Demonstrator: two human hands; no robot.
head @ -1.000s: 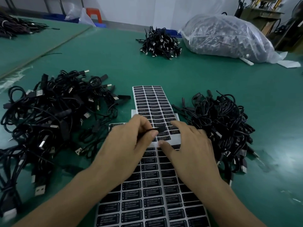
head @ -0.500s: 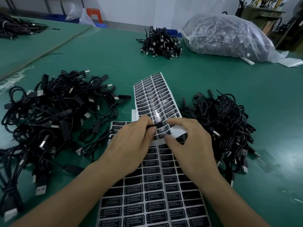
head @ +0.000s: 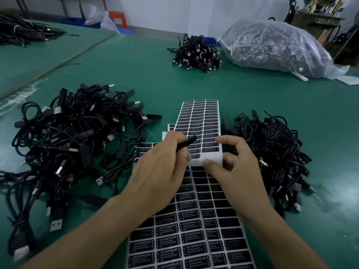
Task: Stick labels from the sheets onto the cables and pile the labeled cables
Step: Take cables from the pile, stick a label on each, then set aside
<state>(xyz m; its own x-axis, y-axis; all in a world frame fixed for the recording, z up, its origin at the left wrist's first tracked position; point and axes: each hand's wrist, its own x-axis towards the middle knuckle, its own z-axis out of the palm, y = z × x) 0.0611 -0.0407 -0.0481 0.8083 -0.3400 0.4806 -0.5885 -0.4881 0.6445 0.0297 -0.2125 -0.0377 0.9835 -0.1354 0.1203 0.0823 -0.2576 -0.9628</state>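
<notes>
A thin black cable piece (head: pixel 187 143) is held over the middle of the bench. The left hand (head: pixel 161 171) has its grip closed round it, thumb and fingers curled. The tip of the cable piece points up and right above the upper label sheet (head: pixel 200 121).

The right hand (head: pixel 239 175) is just beside the left, its fingers curled. Its thumb tip is on the blank white near end of that sheet. Whether this grip pinches anything cannot be told.

The upper sheet carries rows of black labels on white backing. It overlaps a lower label sheet (head: pixel 194 230) that runs toward the viewer between the forearms, with labels printed "LED CONTROLLER". The edge of a third sheet (head: pixel 144 146) shows at the left. Both hands hide where the sheets meet.

A loose heap of black USB cables (head: pixel 68 142) lies left of the sheets. A tighter heap of cables (head: pixel 272 162) lies just beside them on the right.

The bench (head: pixel 145 78) is covered in a green mat. At its far side sit a small far heap of cables (head: pixel 196 53) and a clear plastic bag (head: pixel 275 47) stuffed with dark parts. A second green bench (head: pixel 29 61) adjoins on the left, bearing a cable bundle (head: pixel 23 32).

Beyond are a white wall (head: pixel 165 10), an orange stool (head: pixel 117 17) and a cluttered shelf (head: pixel 318 14).
</notes>
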